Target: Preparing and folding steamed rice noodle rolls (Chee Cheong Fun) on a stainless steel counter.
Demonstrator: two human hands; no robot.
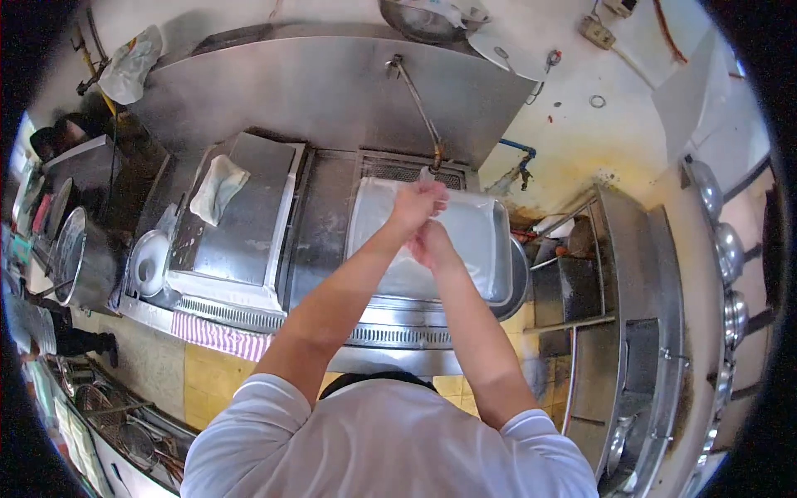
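Observation:
My left hand (421, 204) is just below the outlet of a metal swing faucet (425, 118), with its fingers bent. My right hand (429, 243) is close under it, its fingers partly hidden by the left wrist. Whether either holds anything small is not clear. Both are over a large, shallow rectangular pan (476, 239) with a pale rim, which appears to contain water. The pan rests on a stainless steel counter (324, 205), and part of a round metal vessel (518, 280) shows beneath its right side.
A crumpled pale cloth (218, 188) lies on a metal cover (249, 211) at left, near a round lid (149, 264). A striped towel (221, 336) hangs at the front edge. Metal shelving (635, 261) stands at right. Another person (50, 330) is at far left, near a tall pot (87, 261).

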